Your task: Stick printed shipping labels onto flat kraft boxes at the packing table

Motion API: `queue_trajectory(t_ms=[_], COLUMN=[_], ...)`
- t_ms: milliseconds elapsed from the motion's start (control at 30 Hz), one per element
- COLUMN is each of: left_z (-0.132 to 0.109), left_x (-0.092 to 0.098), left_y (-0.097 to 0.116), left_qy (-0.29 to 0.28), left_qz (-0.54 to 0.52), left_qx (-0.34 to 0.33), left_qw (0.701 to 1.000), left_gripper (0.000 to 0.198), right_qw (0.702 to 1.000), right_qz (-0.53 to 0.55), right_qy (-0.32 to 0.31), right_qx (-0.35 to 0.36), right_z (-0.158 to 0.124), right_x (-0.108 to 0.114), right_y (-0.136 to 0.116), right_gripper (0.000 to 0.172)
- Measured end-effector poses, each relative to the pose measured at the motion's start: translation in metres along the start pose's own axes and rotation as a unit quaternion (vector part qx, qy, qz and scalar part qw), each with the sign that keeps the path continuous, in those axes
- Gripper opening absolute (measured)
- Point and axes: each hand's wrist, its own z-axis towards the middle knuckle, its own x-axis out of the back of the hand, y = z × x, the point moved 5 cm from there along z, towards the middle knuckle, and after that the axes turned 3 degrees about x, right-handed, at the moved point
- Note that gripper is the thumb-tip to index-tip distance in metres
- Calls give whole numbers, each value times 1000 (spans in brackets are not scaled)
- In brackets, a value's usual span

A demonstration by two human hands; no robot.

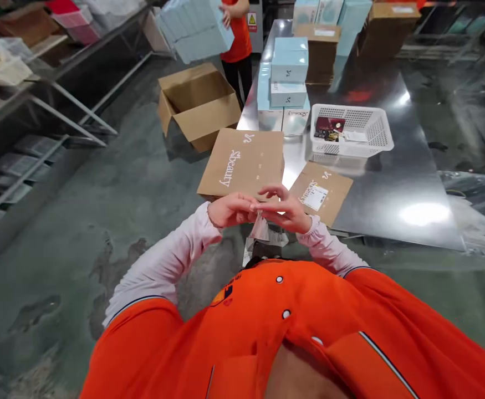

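Note:
My left hand [233, 209] is closed, its fingertips pressed together and meeting the fingers of my right hand [286, 210]. The right fingers also come together there, with one finger arched above the others. A thin, pale, see-through strip [260, 227] hangs just below the point where they meet. What exactly lies between the fingertips is too small to make out. Beyond my hands, a closed brown carton [246, 160] printed with white lettering lies at the table edge. A smaller flat brown carton [323, 191] with a white label sits beyond my right hand.
Light blue boxes [289, 72] stand stacked on the metal table [408, 183]. A white plastic basket [386, 130] holds small items. An open carton [200, 105] is at the left, near another person [240, 33] carrying light blue boxes. Shelving [88, 50] runs along the left.

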Motion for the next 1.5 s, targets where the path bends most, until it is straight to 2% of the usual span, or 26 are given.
queue_trajectory(t_ms=[67,133,200,300,333,433,500,567,633,700,800,867,933,1000,1033,1067,1100,1167,1233,1267,1300,1367,1400,1433,1467,1500], left_z=[-5,-10,-16,-28,-31,-35,-30,-21,-13,-9,-11,-21,-39,-65,-79,-92,-102,-112,-104,-93,-77,-44,-29,-16,-7,-1], left_x=[7,14,24,37,40,54,70,87,98,104,112,118,126,136,139,141,140,137,136,138,142,153,160,165,169,171], left_y=[-8,-12,-9,-1,1,-2,-13,-33,-57,-76,-100,-118,-136,-145,-143,-136,-125,-94,-58,-40,-24,1,7,11,13,13], left_qy=[16,47,105,159,160,167,185,205,212,214,242,270,313,385,423,456,478,507,531,546,550,566,567,565,560,555], left_qz=[-42,-42,10,140,180,243,195,73,-54,-125,-134,-132,-90,52,154,258,346,437,456,452,451,435,430,427,429,433], left_qx=[-12,-49,-126,-243,-272,-310,-277,-194,-111,-70,-54,-46,-49,-59,-73,-97,-133,-223,-291,-303,-295,-249,-214,-180,-151,-133], left_qw=[999,997,986,946,932,904,923,956,969,966,959,953,944,920,890,846,796,709,652,638,638,654,670,683,693,697], left_gripper=[22,25,28,44,44,24,21,24,25,27,30,31,27,15,11,10,10,12,16,16,16,17,18,18,19,20], right_qw=[1000,1000,998,992,991,989,985,978,965,942,888,854,853,878,883,880,874,867,867,872,878,894,909,924,930,920], right_qz=[-8,-9,-25,-62,-73,-100,-127,-159,-186,-210,-280,-342,-390,-385,-363,-339,-326,-343,-364,-353,-326,-258,-241,-241,-250,-260], right_qy=[0,21,33,27,22,20,26,40,57,69,49,23,-31,-159,-235,-299,-334,-323,-297,-308,-336,-365,-335,-274,-186,-90], right_qx=[17,5,-39,-104,-112,-111,-110,-125,-175,-252,-361,-391,-346,-237,-184,-148,-137,-162,-167,-140,-97,-42,-60,-113,-192,-280], right_z=[4,6,8,12,14,19,28,44,65,85,101,104,107,111,111,110,109,105,93,84,71,46,37,30,24,16], right_x=[-1,-1,-3,-12,-16,-29,-33,-31,-23,-12,-2,-1,-9,-29,-41,-52,-60,-68,-78,-85,-93,-98,-92,-79,-63,-46], right_y=[-3,-4,-1,5,6,5,11,29,64,111,173,193,196,193,191,191,191,189,176,163,149,125,120,121,128,136], right_gripper=[19,19,22,28,29,27,27,26,25,24,27,47,69,74,71,68,67,70,76,78,77,70,65,62,61,63])
